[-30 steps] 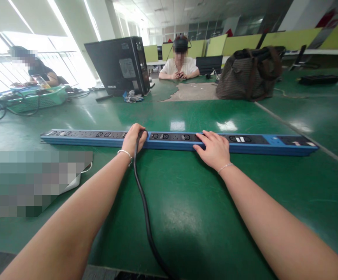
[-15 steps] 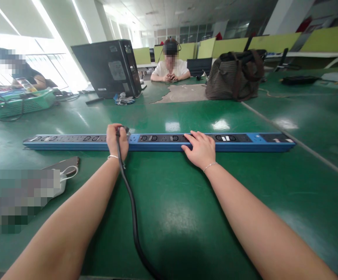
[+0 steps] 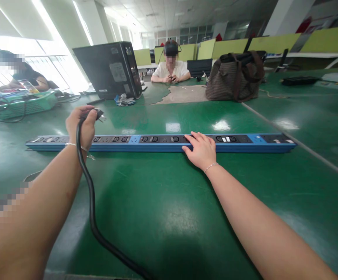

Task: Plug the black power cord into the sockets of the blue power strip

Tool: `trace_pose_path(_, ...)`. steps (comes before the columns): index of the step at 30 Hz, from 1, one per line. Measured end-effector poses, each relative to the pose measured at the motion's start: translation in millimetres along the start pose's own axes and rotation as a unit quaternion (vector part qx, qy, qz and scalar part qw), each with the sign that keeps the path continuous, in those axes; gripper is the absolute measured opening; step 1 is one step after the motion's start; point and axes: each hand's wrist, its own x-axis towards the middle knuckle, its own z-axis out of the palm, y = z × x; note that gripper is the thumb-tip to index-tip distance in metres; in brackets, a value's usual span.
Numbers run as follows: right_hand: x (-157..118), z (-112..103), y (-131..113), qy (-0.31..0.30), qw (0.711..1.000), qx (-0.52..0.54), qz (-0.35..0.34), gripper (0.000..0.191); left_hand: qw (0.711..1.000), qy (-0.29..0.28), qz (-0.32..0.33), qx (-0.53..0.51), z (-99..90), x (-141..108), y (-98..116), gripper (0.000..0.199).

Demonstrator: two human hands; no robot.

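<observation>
A long blue power strip (image 3: pixel 157 147) with black socket panels lies across the green table. My left hand (image 3: pixel 82 118) is closed around a black power plug (image 3: pixel 98 114), held above the strip's left part. The plug's metal pins point to the right, clear of the sockets. Its thick black cord (image 3: pixel 91 202) hangs past my wrist and curves down to the table's near edge. Flat over the strip, right of its middle, rests my right hand (image 3: pixel 200 149). Its fingers are spread over the sockets, with the thumb at the front edge, and some sockets are hidden under it.
Behind the strip stand a black computer case (image 3: pixel 110 72) with a glove (image 3: pixel 124 100) beside it, and a brown bag (image 3: pixel 234 77). A green basket (image 3: pixel 37 105) of cables sits at the left. One person (image 3: pixel 170 70) sits opposite; another (image 3: pixel 30 76) is at far left.
My left hand has lifted the plug up from the strip and carried it to the left, with the cord swinging along. My right hand stays on the strip.
</observation>
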Motion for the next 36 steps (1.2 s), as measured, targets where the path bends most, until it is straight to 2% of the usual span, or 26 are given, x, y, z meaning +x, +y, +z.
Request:
trace_pose_path(3, 0.3, 0.0, 0.1, 0.002, 1.0, 0.0, -0.001, 0.043, 0.998, -0.021, -0.017, 0.049, -9.8, -0.3, -12.7, 0.036)
trace_pose_path(8, 0.2, 0.4, 0.5, 0.006, 1.0, -0.001, -0.001, 0.043, 0.97, -0.138, -0.017, 0.198, -11.2, -4.7, -35.2, 0.041)
trace_pose_path(12, 0.0, 0.5, 0.9, 0.007, 1.0, -0.004, -0.001, 0.043, 0.958, -0.182, -0.006, 0.223, -9.2, -6.2, -47.5, 0.04)
trace_pose_path(25, 0.4, -0.6, 0.7, 0.003, 1.0, -0.003, -0.002, 0.042, 0.955, -0.207, 0.01, 0.214, -6.3, -12.2, -59.2, 0.043)
trace_pose_path(31, 0.5, -0.8, 0.8, -0.004, 1.0, -0.003, 0.002, 0.043, 0.939, -0.233, 0.03, 0.251, -8.4, -17.8, -61.3, 0.044)
trace_pose_path(36, 0.4, -1.2, 0.1, -0.007, 1.0, 0.0, 0.002, 0.043, 0.926, -0.244, 0.062, 0.28, -16.4, -20.9, -65.2, 0.054)
